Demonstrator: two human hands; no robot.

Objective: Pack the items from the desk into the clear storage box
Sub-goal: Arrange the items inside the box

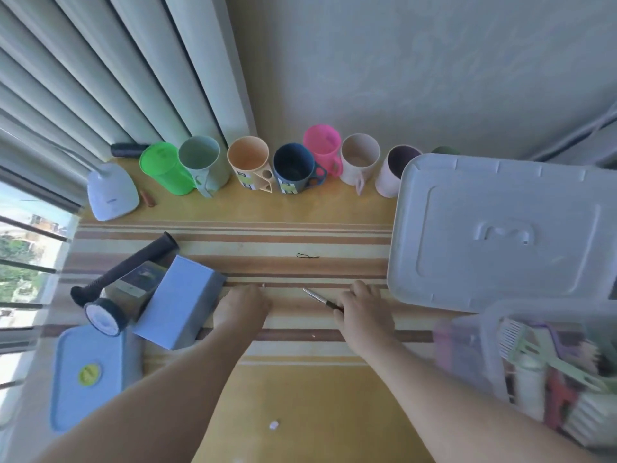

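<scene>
The clear storage box (490,320) stands at the lower right, with a green comb-like tool (541,357) and several other things inside. Its translucent lid (500,228) lies flat on the desk beyond it. My right hand (362,314) rests on the striped desk mat and holds a thin pen (317,298) that points up and to the left. My left hand (242,307) is on the mat beside a light blue box (182,302), fingers curled down. A small pale tip (263,285) shows at its knuckles; whether it is held is unclear.
At the left lie a black tube (127,265), a dark carton (143,279), a round roll (105,316) and a flat blue container (86,372). A row of several cups (248,162) lines the wall, a white lamp base (112,192) stands by the blinds, and a black loop (307,256) lies mid-mat.
</scene>
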